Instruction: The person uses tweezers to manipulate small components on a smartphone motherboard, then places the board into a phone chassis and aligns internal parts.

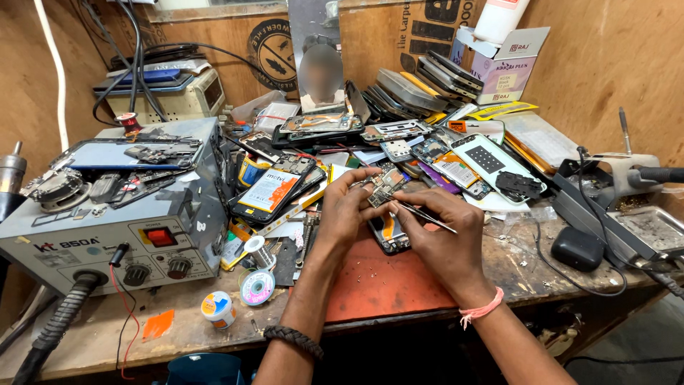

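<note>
Left hand [349, 207] pinches board [385, 185], right hand [445, 232] pinches tweezers [422, 216] at it; a slip could gouge traces or flick a part into the clutter.

One head-worn camera looks forward and down from the seated person's eye height onto a cluttered workbench [385, 285], near enough that both forearms enter from the lower edge. It faces the wooden back wall [235, 36]. The far clutter is probably somewhat distorted at the edges.

Phone [388, 235] mostly hidden under hands; hose [53, 324] cut off at bottom edge.
</note>
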